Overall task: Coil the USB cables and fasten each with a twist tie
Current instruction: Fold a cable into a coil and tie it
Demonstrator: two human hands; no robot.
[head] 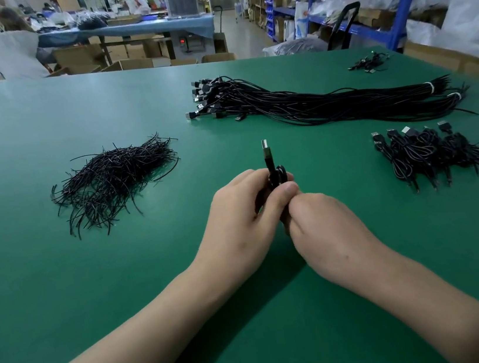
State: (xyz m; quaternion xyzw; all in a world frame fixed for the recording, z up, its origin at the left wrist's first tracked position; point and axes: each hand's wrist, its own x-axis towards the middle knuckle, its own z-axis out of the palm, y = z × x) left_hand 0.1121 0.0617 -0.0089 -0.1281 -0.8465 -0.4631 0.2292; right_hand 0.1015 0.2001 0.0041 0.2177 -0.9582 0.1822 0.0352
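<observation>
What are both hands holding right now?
Left hand: closed round the coiled USB cable.
Right hand: closed on the same cable, lower down.

Most of the coiled USB cable (276, 174) is hidden between the left hand (237, 221) and the right hand (327, 224); only its plug (266, 150) juts toward 12 o'clock. The far cable clump (369, 63) at 2 o'clock is too small to tell.

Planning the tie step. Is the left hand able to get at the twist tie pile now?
Likely yes once it lets go: the left hand grips the coiled cable with the right hand, but bare table lies between it and the twist tie pile.
</observation>
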